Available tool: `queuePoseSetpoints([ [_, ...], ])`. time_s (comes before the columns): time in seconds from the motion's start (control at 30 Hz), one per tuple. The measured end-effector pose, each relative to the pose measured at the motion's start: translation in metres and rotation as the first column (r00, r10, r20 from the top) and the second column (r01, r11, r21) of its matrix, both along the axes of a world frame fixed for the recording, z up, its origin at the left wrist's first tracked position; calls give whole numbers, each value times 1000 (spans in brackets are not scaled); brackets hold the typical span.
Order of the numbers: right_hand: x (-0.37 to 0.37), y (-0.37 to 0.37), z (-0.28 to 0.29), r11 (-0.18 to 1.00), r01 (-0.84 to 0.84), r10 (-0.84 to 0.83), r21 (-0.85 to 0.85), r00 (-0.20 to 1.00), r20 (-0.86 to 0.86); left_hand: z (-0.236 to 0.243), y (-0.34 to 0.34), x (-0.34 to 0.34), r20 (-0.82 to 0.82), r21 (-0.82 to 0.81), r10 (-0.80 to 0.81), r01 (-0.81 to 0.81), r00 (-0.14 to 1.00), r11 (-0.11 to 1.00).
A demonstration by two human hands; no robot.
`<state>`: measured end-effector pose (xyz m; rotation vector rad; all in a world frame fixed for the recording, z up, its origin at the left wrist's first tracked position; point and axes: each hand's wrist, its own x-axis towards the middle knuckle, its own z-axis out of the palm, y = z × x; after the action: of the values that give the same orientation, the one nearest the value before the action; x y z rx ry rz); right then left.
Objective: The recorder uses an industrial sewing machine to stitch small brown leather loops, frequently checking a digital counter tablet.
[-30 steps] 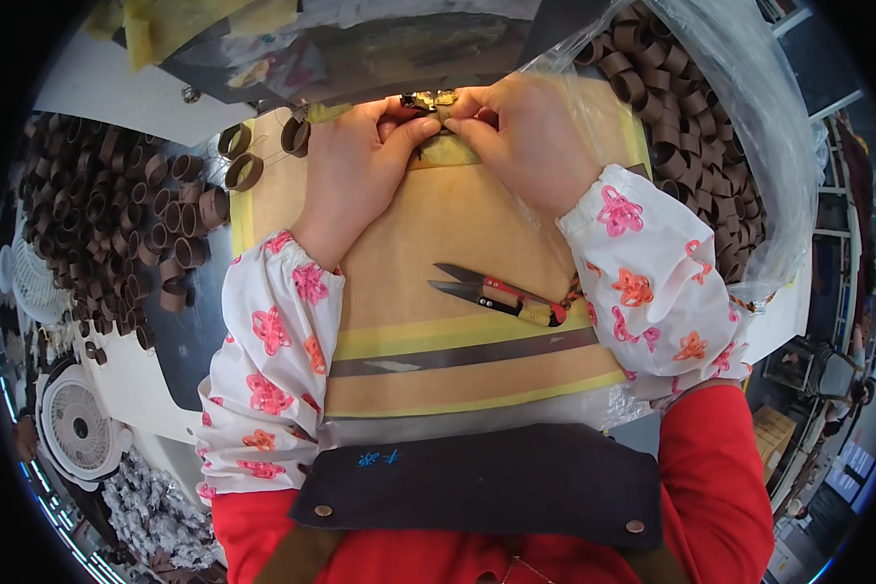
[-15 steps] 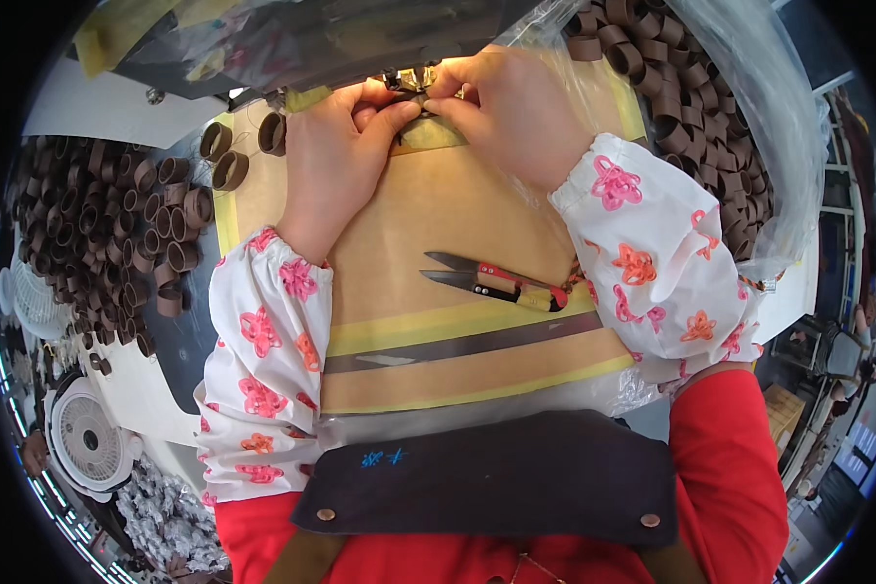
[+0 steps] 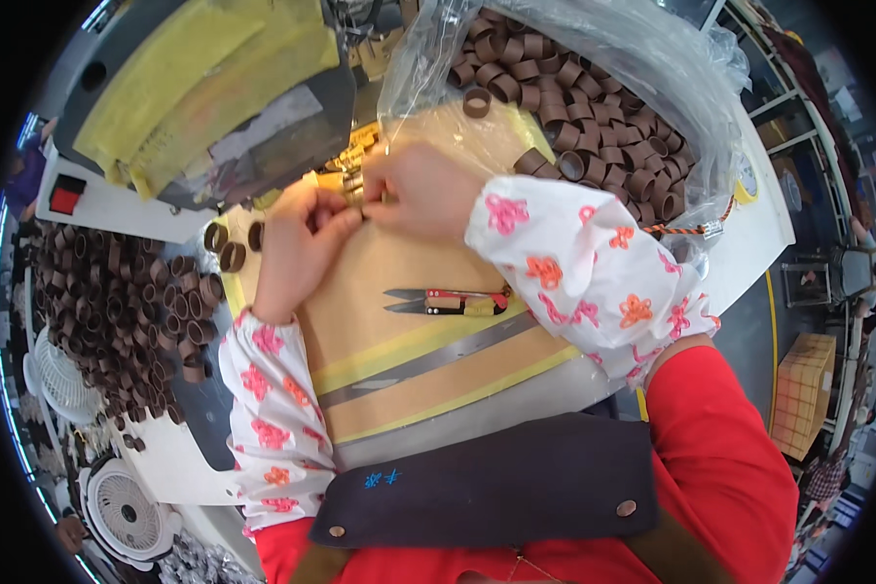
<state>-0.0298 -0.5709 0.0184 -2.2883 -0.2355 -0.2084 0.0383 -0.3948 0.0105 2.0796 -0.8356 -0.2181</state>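
Note:
My left hand [image 3: 300,243] is closed in a pinch beside the lit needle area [image 3: 350,173] of a sewing machine [image 3: 307,131]. Close against it, my right hand [image 3: 420,190] is also closed, its fingertips near the left ones. What the fingers hold is too small and hidden to make out. Both hands rest low over a tan work surface [image 3: 399,268] edged with yellow tape. Nearer to me lie thread snips [image 3: 448,302] with red and black handles, blades pointing left. Several brown rings [image 3: 232,257] stand just left of my left hand.
A heap of brown rings [image 3: 117,302] covers the left side of the table. More brown rings [image 3: 603,127] fill a clear plastic bag [image 3: 711,88] at the far right. White fans [image 3: 127,511] are at the lower left, and a cardboard box [image 3: 803,394] is at the right.
The view has swung, so the machine sits further left and more of the bagged rings show. My right hand has shifted slightly off the needle area; both hands stay closed close together.

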Motion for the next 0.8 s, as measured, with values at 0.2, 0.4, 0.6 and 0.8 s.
queuePoseSetpoints([
  [0.2,-20,1,-2,993,97,-102,63,992,70,2,-5,-16,-137,4,-105,106,985,994],
  [0.4,-7,2,-9,940,50,-19,338,995,-95,-4,-6,-15,61,-227,-78,89,995,970],
  [0.6,-37,31,8,969,-244,247,-37,957,150,4,-5,-14,220,-192,-172,216,960,957],
  [0.8,-12,0,10,991,-103,107,89,993,-41,3,8,-2,401,106,-70,30,913,994],
])
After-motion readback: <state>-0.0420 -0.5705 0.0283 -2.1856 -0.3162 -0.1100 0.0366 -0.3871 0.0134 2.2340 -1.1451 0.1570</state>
